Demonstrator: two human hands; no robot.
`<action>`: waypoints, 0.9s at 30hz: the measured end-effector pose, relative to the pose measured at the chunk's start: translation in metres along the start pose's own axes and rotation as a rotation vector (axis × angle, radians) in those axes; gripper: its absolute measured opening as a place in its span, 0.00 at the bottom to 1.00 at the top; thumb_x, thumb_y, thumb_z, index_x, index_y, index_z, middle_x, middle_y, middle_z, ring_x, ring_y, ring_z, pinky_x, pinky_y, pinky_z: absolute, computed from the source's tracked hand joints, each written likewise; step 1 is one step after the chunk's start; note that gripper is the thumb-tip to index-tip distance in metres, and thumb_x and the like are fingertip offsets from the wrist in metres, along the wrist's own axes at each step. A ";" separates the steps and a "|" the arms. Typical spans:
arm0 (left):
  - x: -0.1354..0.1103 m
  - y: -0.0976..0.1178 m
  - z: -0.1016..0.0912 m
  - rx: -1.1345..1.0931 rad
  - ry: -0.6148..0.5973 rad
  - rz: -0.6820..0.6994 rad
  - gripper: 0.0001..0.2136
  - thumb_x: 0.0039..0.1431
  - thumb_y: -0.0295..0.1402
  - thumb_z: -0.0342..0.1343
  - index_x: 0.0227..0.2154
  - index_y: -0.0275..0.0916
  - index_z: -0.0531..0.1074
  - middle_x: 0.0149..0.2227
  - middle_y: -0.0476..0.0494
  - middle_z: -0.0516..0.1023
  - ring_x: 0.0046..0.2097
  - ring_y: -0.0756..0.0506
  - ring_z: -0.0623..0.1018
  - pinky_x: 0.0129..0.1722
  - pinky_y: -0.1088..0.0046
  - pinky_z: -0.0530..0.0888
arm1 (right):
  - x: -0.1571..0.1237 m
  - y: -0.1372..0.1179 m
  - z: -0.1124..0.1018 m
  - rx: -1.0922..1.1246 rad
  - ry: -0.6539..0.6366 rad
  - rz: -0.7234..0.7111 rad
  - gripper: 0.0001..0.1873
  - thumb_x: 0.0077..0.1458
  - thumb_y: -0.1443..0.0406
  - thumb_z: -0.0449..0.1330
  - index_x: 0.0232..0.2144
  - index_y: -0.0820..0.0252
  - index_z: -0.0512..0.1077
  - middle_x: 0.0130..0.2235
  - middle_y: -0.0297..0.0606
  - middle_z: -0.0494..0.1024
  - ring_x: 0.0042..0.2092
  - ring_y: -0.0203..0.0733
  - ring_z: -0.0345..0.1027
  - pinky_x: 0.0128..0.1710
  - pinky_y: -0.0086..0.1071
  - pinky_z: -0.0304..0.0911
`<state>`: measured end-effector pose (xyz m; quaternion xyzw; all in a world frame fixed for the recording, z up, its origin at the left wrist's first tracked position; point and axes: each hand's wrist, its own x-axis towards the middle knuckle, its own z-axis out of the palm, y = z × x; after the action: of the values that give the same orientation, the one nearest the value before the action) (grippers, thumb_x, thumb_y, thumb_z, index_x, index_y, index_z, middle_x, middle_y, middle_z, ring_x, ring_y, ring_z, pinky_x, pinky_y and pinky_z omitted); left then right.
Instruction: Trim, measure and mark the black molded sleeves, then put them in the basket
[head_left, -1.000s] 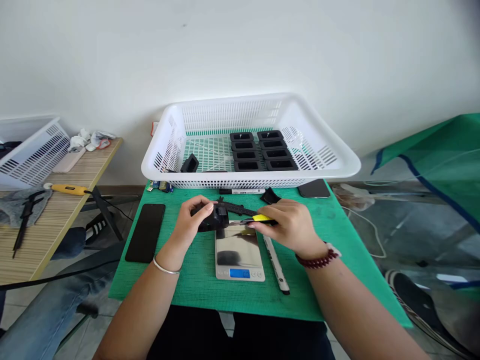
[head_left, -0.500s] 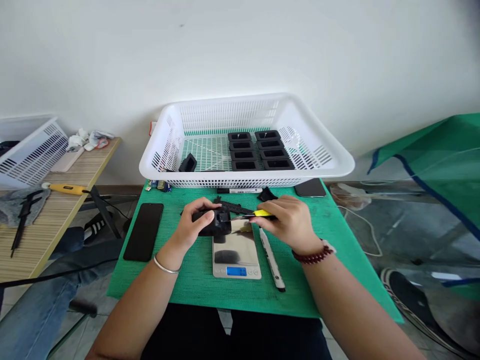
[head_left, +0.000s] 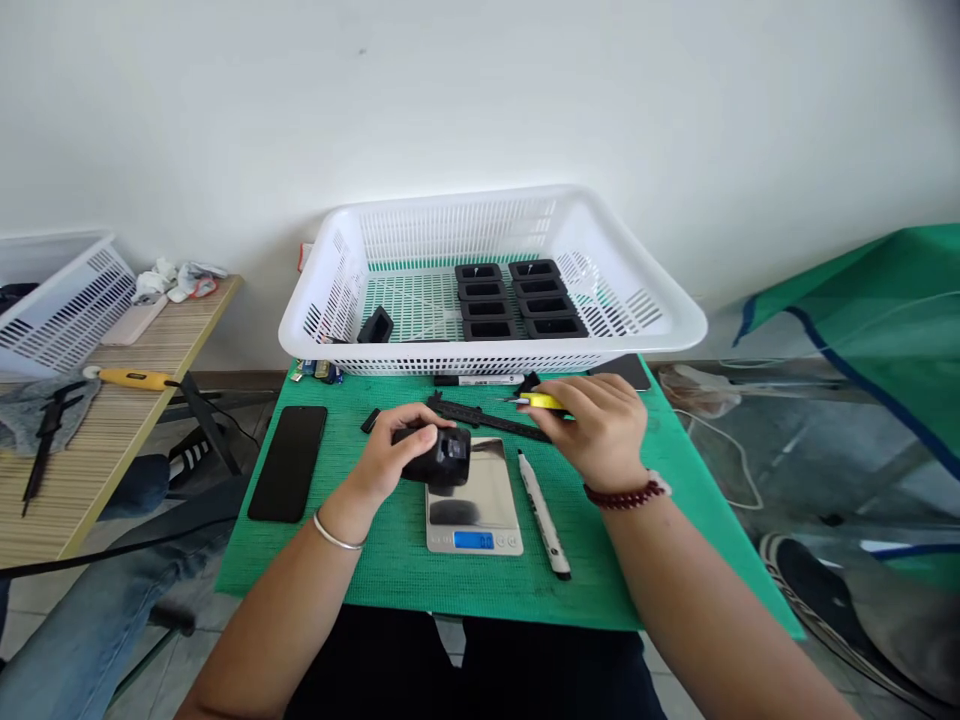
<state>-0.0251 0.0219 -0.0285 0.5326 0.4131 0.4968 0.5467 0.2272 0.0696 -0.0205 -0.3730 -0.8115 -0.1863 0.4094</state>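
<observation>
My left hand [head_left: 391, 452] is closed around a black block-shaped part [head_left: 442, 457], held above the left side of a digital scale [head_left: 474, 498] whose blue display seems to read 0.0. In my right hand [head_left: 600, 425] is a yellow-handled utility knife [head_left: 541, 400]; its blade points left, apart from the black part. Behind the hands lies a black caliper [head_left: 487, 418], partly hidden by my left hand and the part. A white marker [head_left: 543, 515] rests right of the scale.
A white plastic basket [head_left: 645, 345] behind holds several black rectangular frames [head_left: 489, 330] and one tilted black piece [head_left: 376, 325]. A phone [head_left: 288, 463] lies left on the green cloth [head_left: 375, 580]. Another marker [head_left: 480, 380] lies before the basket. A wooden table [head_left: 97, 440] stands left, with a person's leg below.
My right hand has drawn the knife back and up, away from the black part. My left hand has shifted slightly right and turned the part.
</observation>
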 end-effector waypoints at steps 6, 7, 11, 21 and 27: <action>0.003 0.001 -0.004 0.058 0.216 0.082 0.11 0.55 0.41 0.58 0.29 0.39 0.77 0.30 0.46 0.78 0.32 0.47 0.73 0.31 0.74 0.67 | 0.000 -0.008 -0.002 0.152 -0.021 -0.004 0.17 0.56 0.53 0.59 0.25 0.60 0.71 0.21 0.35 0.76 0.23 0.36 0.67 0.28 0.31 0.58; 0.003 0.002 -0.005 0.068 0.214 0.088 0.10 0.55 0.41 0.58 0.30 0.39 0.77 0.31 0.46 0.79 0.32 0.47 0.73 0.31 0.74 0.67 | 0.000 -0.011 -0.002 0.168 -0.041 -0.022 0.18 0.56 0.52 0.58 0.24 0.60 0.70 0.21 0.35 0.75 0.22 0.35 0.66 0.27 0.31 0.57; 0.002 0.003 -0.005 0.093 0.195 0.103 0.10 0.55 0.41 0.58 0.30 0.39 0.78 0.32 0.46 0.79 0.32 0.47 0.74 0.31 0.73 0.68 | -0.001 -0.015 0.001 0.166 -0.097 -0.050 0.21 0.57 0.51 0.57 0.22 0.60 0.70 0.20 0.34 0.74 0.20 0.33 0.63 0.26 0.31 0.54; 0.001 0.003 -0.004 0.125 0.141 0.108 0.11 0.54 0.42 0.58 0.31 0.40 0.78 0.30 0.46 0.78 0.32 0.46 0.74 0.30 0.73 0.68 | -0.002 -0.012 0.003 0.136 -0.090 -0.007 0.19 0.57 0.53 0.58 0.22 0.60 0.70 0.18 0.32 0.72 0.20 0.32 0.60 0.25 0.30 0.53; 0.001 0.005 -0.003 0.163 0.120 0.128 0.11 0.54 0.42 0.58 0.32 0.40 0.78 0.31 0.46 0.79 0.32 0.46 0.75 0.31 0.73 0.69 | -0.002 -0.014 0.003 0.129 -0.128 -0.014 0.22 0.57 0.52 0.57 0.20 0.60 0.70 0.17 0.32 0.71 0.19 0.31 0.59 0.24 0.30 0.52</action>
<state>-0.0286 0.0229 -0.0233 0.5698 0.4491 0.5264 0.4433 0.2161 0.0610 -0.0238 -0.3512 -0.8489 -0.1123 0.3786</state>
